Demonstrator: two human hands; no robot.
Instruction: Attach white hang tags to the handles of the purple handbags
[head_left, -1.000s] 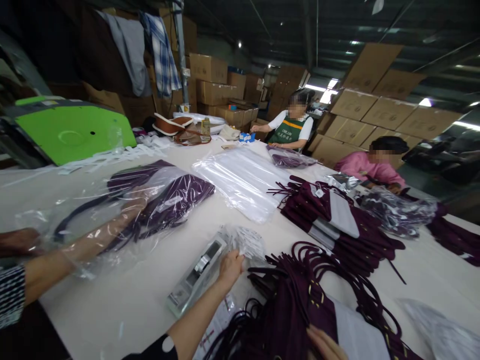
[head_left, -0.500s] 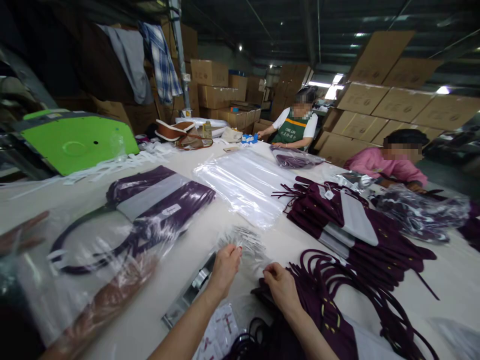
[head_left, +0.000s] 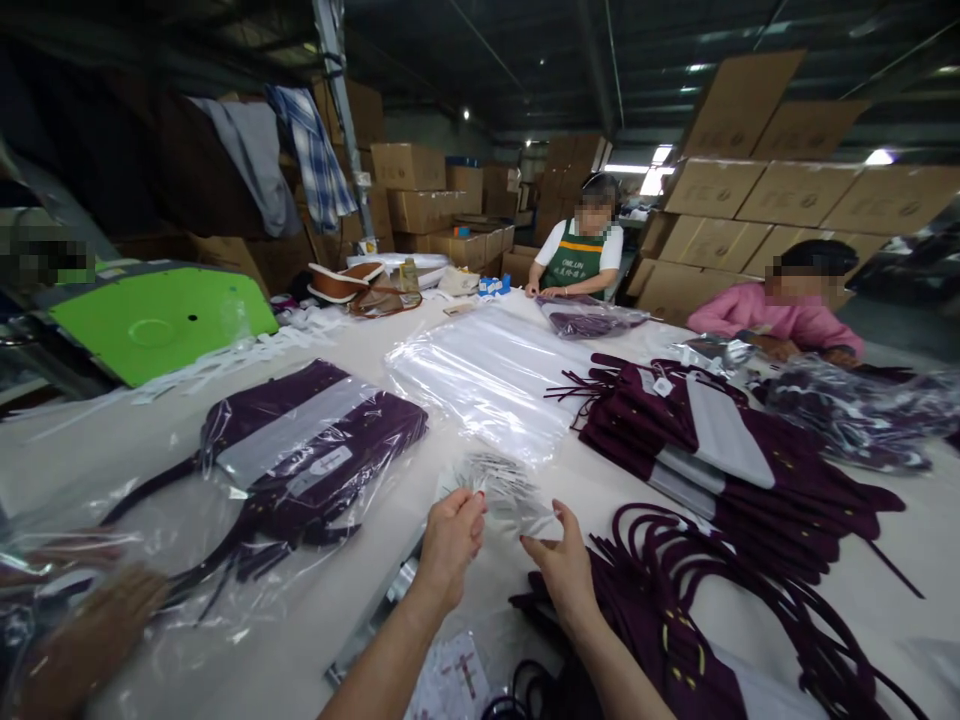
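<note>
My left hand [head_left: 454, 548] is closed in a fist with the thumb on top; what it grips, if anything, is hidden. Beside it, my right hand [head_left: 562, 572] has its thumb and forefinger apart, with nothing visible between them. Just beyond both hands lies a heap of thin silvery-grey strips [head_left: 496, 475], partly in clear plastic. Dark purple bags with looped straps [head_left: 637, 600] lie by my right forearm. Under my left forearm are a metallic tray-like object [head_left: 375, 615] and small white packets with red print [head_left: 454, 675].
A co-worker's hands [head_left: 97, 620] work at a plastic-wrapped purple bag [head_left: 315, 450] on the left. Clear plastic sleeves [head_left: 487, 370] lie mid-table. Stacked purple bags [head_left: 697, 450] are at right. Two other people sit across the table. A green machine [head_left: 165, 320] stands at far left.
My right thumb and forefinger have spread from a pinch. My left hand stays closed in nearly the same place. The co-worker's hands at left have moved down along the plastic.
</note>
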